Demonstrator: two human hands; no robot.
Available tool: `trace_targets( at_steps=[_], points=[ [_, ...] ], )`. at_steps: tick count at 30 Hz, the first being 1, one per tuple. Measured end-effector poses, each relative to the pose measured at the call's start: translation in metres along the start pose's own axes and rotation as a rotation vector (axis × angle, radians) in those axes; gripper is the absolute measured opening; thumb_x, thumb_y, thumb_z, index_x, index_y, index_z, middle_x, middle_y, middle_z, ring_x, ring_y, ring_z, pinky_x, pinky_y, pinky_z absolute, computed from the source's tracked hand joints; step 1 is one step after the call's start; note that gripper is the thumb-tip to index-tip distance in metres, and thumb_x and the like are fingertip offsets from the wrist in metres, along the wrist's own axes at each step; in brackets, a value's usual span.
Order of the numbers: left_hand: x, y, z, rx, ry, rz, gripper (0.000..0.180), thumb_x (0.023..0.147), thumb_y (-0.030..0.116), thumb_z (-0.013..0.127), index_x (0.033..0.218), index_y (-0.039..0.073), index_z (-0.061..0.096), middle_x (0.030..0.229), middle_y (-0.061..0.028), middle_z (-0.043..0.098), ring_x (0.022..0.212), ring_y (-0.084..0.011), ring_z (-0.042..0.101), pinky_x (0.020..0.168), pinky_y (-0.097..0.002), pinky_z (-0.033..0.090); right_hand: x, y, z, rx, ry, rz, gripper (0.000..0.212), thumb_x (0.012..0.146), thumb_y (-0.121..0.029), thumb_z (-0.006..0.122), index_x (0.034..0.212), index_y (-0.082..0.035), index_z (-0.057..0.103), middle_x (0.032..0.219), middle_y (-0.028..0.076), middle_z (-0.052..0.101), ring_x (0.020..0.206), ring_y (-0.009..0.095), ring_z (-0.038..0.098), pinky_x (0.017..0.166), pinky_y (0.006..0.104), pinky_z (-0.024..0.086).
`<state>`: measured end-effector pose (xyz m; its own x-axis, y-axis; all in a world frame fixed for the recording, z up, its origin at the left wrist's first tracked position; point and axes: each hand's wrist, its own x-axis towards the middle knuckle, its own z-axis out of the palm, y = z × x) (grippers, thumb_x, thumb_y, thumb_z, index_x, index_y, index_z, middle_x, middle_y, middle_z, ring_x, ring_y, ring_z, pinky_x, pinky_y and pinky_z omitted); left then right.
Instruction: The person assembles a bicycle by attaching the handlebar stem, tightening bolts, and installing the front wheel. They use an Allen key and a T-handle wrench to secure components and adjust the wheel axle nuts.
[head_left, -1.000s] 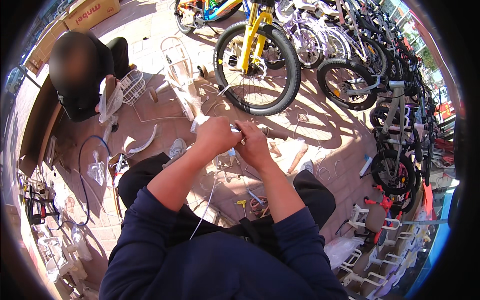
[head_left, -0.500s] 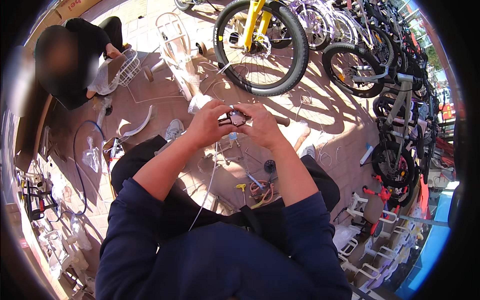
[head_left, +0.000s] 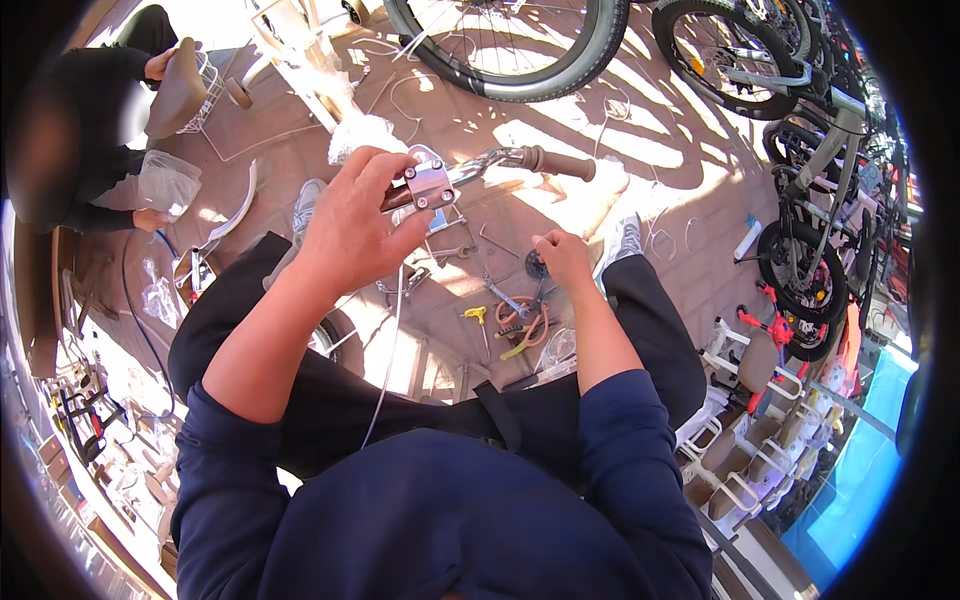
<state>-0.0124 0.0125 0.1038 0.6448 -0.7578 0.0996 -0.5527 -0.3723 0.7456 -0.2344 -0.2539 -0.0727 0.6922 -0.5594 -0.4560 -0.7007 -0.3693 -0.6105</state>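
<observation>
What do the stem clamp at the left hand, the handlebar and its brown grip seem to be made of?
Stem clamp: metal, polished, judging by its bright reflections; which metal I can't tell.
Handlebar: likely chromed metal, with mirror-like bright and dark streaks.
Brown grip: probably rubber or soft plastic, matte, showing hardly any shine.

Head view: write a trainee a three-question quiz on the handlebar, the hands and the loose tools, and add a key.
1. Multiple choice: which hand grips the handlebar by the silver clamp?
a) the left hand
b) the right hand
c) neither

2. True or false: the right hand is apart from the brown grip.

3. Fill in the colour: just left of the blue wrench lies a slim tool with a ____ handle.

Key: 1 a; 2 true; 3 yellow.
</observation>
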Motion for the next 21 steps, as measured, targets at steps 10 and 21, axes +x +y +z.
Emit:
trace_targets(
  at_steps=[10, 21],
  points=[
    [-0.001, 0.011, -0.001, 0.007, 0.017, -0.078, 0.056, 0.067, 0.005, 0.086, 0.118, 0.002, 0.062, 0.106, -0.0125, 0.062, 0.085, -0.0204, 0.069, 0.075, -0.0300, 0.059, 0.043, 0.087, 0.146, -0.441, -0.124, 0.023, 0.026, 0.092, -0.018, 0.065, 0.115, -0.005, 0.065, 0.118, 0.020, 0.063, 0.101, 0.041, 0.069, 0.088, 0.0483, 0.056],
    [-0.002, 0.005, 0.002, -0.019, 0.037, 0.006, 0.056, 0.070, 0.012, 0.087, 0.119, 0.003, 0.061, 0.101, -0.0122, 0.062, 0.083, -0.0275, 0.067, 0.071, -0.0344, 0.056, 0.041, 0.025, 0.096, -0.405, -0.294, -0.102, 0.022, 0.085, -0.013, 0.062, 0.101, -0.002, 0.070, 0.102, 0.025, 0.072, 0.096, 0.045, 0.069, 0.082, 0.0506, 0.057]
  ],
)
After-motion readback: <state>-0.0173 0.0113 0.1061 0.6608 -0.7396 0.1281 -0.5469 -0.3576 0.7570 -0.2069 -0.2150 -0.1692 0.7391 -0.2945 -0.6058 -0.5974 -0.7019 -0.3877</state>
